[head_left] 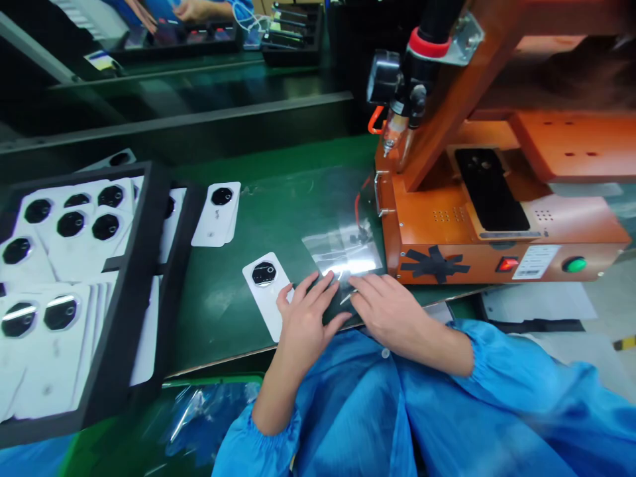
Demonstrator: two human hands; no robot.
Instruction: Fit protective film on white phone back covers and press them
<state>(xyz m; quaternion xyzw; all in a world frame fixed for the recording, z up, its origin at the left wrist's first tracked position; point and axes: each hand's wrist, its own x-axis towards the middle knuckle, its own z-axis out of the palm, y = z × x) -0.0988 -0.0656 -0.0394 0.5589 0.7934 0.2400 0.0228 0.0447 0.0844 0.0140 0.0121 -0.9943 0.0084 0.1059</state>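
Note:
Sheets of clear plastic film (345, 246) lie on the green bench in front of me. My left hand (309, 315) rests flat with spread fingers, its fingertips at the film's near edge. One finger on its left side reaches the edge of a white phone back cover (268, 298) with a black octagonal camera area. My right hand (390, 308) has its fingers bent together by the film's near right corner. A thin white strip (348, 297) shows at its fingertips; whether it is gripped is hard to see, and the thumb is hidden.
Two more white covers (214, 215) overlap further back. At left, a black tray (134, 262) holds several covers. An orange press (447, 228) stands at right, a black phone-shaped piece (491, 189) on its bed. Across the bench, another person's hand (193, 10) is near black trays.

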